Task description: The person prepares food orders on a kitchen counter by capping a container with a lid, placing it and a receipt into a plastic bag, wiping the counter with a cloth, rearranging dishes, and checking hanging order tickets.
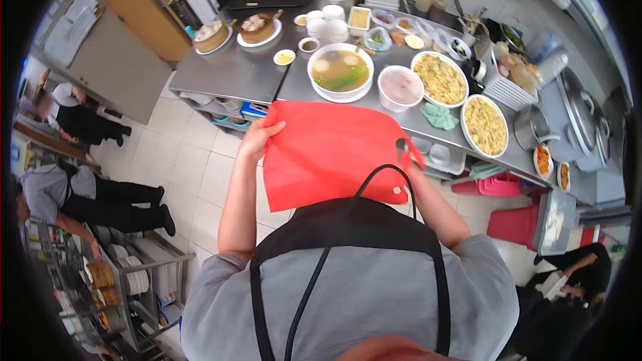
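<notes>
A flat red bag (328,150), apparently of thin cloth-like material, is stretched out in front of my chest. My left hand (257,139) grips its upper left edge, thumb on the near face and the other fingers behind it. On the other side, my right hand (412,164) is at the bag's right edge, mostly covered by the red material. Just beyond the bag on the steel counter (231,77) stand a white bowl of soup with greens (340,70) and a round lidded tub (400,88).
Oval dishes of yellow food (485,126), a green cloth (439,117) and a pot (531,127) line the right counter. Bamboo steamers (258,27) sit at the back left. People work at left (87,187) and lower right (582,274); a dish rack (150,274) stands left.
</notes>
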### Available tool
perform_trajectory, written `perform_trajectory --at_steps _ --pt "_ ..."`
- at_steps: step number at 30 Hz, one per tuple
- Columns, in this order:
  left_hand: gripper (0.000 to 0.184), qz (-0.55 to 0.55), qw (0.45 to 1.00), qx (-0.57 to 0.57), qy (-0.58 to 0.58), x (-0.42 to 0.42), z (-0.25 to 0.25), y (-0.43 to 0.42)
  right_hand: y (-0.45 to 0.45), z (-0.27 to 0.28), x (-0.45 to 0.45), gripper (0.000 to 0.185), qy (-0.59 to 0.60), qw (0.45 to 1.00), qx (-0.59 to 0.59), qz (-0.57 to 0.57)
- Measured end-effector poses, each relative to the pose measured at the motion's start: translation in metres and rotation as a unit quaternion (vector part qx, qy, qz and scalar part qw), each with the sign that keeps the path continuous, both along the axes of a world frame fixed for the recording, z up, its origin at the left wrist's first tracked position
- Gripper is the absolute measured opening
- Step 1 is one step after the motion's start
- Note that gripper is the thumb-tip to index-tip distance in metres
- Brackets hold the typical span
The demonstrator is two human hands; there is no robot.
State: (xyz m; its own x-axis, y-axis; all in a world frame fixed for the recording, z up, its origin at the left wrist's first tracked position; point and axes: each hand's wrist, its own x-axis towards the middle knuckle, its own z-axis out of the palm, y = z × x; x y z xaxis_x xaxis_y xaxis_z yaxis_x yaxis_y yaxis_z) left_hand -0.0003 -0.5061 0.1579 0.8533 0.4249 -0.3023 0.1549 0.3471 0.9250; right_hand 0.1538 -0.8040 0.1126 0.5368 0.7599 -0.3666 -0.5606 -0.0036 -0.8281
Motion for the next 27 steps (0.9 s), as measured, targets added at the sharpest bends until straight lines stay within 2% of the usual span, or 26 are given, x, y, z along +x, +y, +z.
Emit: perform_trajectory --at_steps 1,3,5,6,8,9,10,11,12,13,15,16,17,18,19,20,22,23,24,25,26,27 --pt "0.025 0.013 1.0 0.004 -0.002 -0.002 -0.002 0.005 -0.004 -0.007 -0.006 0.032 -0.058 0.992 -0.108 -0.018" --pt "0.025 0.036 0.999 -0.005 0.004 -0.006 -0.005 0.013 -0.021 -0.012 -0.004 0.033 0.007 0.995 0.036 0.09" --pt "0.024 0.042 0.999 0.006 0.007 -0.009 -0.009 0.021 -0.025 -0.007 0.002 0.034 0.078 0.963 0.171 0.194" --pt "0.024 0.037 0.999 0.017 0.015 -0.013 -0.012 0.024 -0.022 -0.005 0.004 0.034 0.078 0.961 0.171 0.203" --pt "0.027 0.034 0.999 0.035 0.015 -0.011 -0.018 0.022 -0.013 0.023 -0.004 0.037 0.03 0.988 0.108 0.109" --pt "0.029 0.022 0.998 0.052 0.014 -0.008 -0.019 0.018 0.0 0.039 -0.013 0.036 0.025 0.999 0.034 0.033" --pt "0.029 0.027 0.998 0.052 0.014 -0.007 -0.019 0.013 0.006 0.048 -0.011 0.036 0.025 0.998 0.033 0.038" --pt "0.032 0.073 0.969 0.226 0.075 -0.006 -0.018 0.006 0.011 0.055 -0.008 0.036 -0.014 0.998 -0.038 0.04" --pt "0.035 0.116 0.903 0.391 0.133 -0.003 -0.017 -0.001 0.016 0.059 -0.006 0.036 -0.055 0.992 -0.108 0.04" --pt "0.039 0.216 0.713 0.663 0.079 -0.004 -0.016 -0.014 0.021 0.054 -0.005 0.036 -0.058 0.991 -0.108 0.044" --pt "0.036 0.139 0.837 0.53 0.018 -0.004 -0.002 -0.047 0.033 0.032 -0.004 0.04 -0.173 0.971 -0.161 0.047" --pt "0.033 0.063 0.914 0.4 -0.019 -0.004 0.01 -0.073 0.042 0.024 -0.011 0.04 -0.173 0.97 -0.162 0.049" --pt "0.031 -0.014 0.964 0.259 -0.054 -0.005 0.018 -0.095 0.055 0.016 -0.026 0.038 -0.264 0.953 -0.134 0.067" --pt "0.031 -0.011 0.965 0.258 -0.053 -0.006 0.008 -0.106 0.066 0.012 -0.039 0.035 -0.353 0.926 -0.103 0.084" --pt "0.028 -0.005 0.983 0.167 -0.073 -0.005 -0.01 -0.109 0.072 0.026 -0.053 0.035 -0.353 0.926 -0.102 0.086" --pt "0.025 0.0 0.993 0.075 -0.093 -0.005 -0.027 -0.107 0.073 0.051 -0.069 0.032 -0.391 0.916 -0.083 0.02" --pt "0.023 0.098 0.969 0.207 -0.089 -0.022 -0.059 -0.08 0.067 0.011 -0.038 0.023 -0.312 0.949 -0.015 -0.039" --pt "0.021 0.134 0.948 0.289 -0.012 -0.037 -0.059 -0.066 0.064 -0.037 0.005 0.017 -0.193 0.98 0.034 -0.029" --pt "0.021 0.17 0.913 0.366 0.066 -0.054 -0.06 -0.052 0.063 0.01 0.006 0.007 -0.114 0.983 -0.043 -0.139" --pt "0.022 0.154 0.918 0.338 0.139 -0.074 -0.08 -0.032 0.056 0.0 0.035 0.01 -0.073 0.97 0.044 -0.227" --pt "0.024 0.137 0.917 0.308 0.211 -0.086 -0.098 -0.019 0.048 0.009 0.046 0.011 -0.136 0.967 -0.02 -0.213" --pt "0.024 0.138 0.917 0.309 0.211 -0.087 -0.092 -0.022 0.049 0.0 0.043 0.008 -0.309 0.928 -0.08 -0.19"
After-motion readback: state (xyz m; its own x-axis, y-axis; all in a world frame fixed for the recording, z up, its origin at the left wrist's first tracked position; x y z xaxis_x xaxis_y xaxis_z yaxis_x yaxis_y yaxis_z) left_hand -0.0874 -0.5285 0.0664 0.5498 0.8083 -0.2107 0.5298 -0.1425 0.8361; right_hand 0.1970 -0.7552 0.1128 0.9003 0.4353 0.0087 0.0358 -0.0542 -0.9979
